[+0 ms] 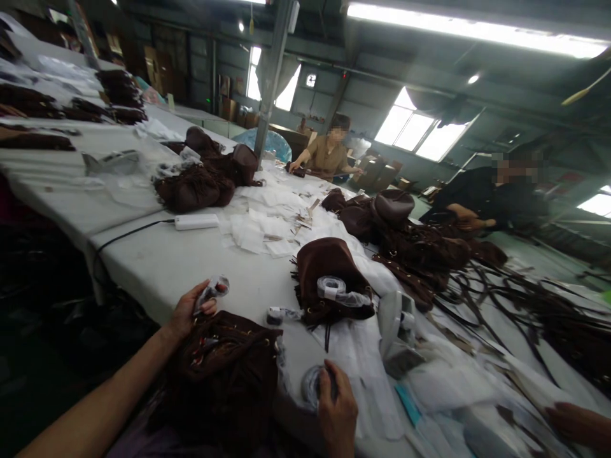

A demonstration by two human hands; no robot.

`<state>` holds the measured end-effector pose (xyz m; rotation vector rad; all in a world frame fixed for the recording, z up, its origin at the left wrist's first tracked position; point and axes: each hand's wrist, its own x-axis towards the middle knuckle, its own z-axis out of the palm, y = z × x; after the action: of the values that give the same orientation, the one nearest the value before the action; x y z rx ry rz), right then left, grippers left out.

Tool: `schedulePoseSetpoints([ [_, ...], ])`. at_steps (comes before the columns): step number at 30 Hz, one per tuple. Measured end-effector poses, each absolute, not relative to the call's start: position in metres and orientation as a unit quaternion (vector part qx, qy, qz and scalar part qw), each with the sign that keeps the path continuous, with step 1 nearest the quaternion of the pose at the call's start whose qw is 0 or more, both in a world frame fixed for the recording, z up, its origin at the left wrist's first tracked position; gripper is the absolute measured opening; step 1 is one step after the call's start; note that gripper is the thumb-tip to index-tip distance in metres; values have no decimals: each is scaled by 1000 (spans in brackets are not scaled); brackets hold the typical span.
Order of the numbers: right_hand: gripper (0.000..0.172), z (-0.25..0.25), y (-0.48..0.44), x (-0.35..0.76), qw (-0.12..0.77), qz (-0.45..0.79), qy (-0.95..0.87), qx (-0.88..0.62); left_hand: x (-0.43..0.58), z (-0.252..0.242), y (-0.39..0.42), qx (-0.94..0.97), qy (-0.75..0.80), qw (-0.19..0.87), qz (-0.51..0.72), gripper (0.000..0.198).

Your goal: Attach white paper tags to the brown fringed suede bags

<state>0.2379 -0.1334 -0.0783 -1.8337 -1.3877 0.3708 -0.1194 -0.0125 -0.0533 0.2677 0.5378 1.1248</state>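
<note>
A dark brown fringed bag with metal eyelets stands at the near table edge, between my hands. My left hand is closed on a plastic-wrapped coil above the bag's left side. Low on the right, the fingers of my right hand close around another plastic-wrapped coil; clear wrap runs from it up along the bag. What the coils are made of is hard to make out. Just beyond lies a second brown bag, a wrapped coil resting on it.
A grey tape dispenser stands right of the second bag. White sheets, a white box with a cord and brown bag piles cover the table. Dark straps lie right. Another person's hand enters there; two people stand beyond.
</note>
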Motion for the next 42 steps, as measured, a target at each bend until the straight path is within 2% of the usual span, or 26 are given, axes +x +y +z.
schedulePoseSetpoints([
  [4, 54, -78, -132, 241, 395, 128, -561, -716, -129, -27, -16, 229, 312, 701, 599, 21],
  [6, 61, -77, -133, 244, 386, 87, -562, -726, -136, -14, -21, 276, 333, 642, 633, 19],
  [9, 69, -76, -137, 250, 352, -11, -570, -742, -147, -1, -30, 326, 390, 604, 614, 23],
  [12, 60, -80, -149, 254, 325, -81, -578, -744, -153, 3, -39, 375, 457, 569, 571, 31],
  [15, 51, -87, -162, 251, 294, -52, -572, -764, -147, 2, -43, 419, 486, 538, 546, 37],
  [18, 51, -89, -165, 244, 280, -26, -537, -795, -132, 4, -37, 454, 479, 535, 528, 36],
  [21, 57, -76, -156, 238, 318, -16, -520, -793, -112, 10, -24, 479, 475, 504, 539, 31],
  [24, 60, -51, -144, 226, 374, -73, -548, -745, -94, 14, -10, 485, 482, 471, 557, 29],
  [26, 51, -38, -139, 211, 411, -76, -577, -702, -85, 14, -3, 486, 485, 462, 561, 31],
  [28, 38, -33, -137, 191, 433, -24, -632, -642, -79, 11, 0, 491, 489, 453, 561, 33],
  [32, 27, -49, -137, 163, 385, 31, -738, -554, -77, 0, 4, 506, 507, 424, 554, 29],
  [37, 28, -78, -140, 162, 377, -6, -729, -571, -83, -8, 7, 527, 538, 362, 549, 21],
  [42, 34, -85, -140, 162, 335, -4, -734, -590, -96, 14, -33, 522, 584, 245, 571, 19],
])
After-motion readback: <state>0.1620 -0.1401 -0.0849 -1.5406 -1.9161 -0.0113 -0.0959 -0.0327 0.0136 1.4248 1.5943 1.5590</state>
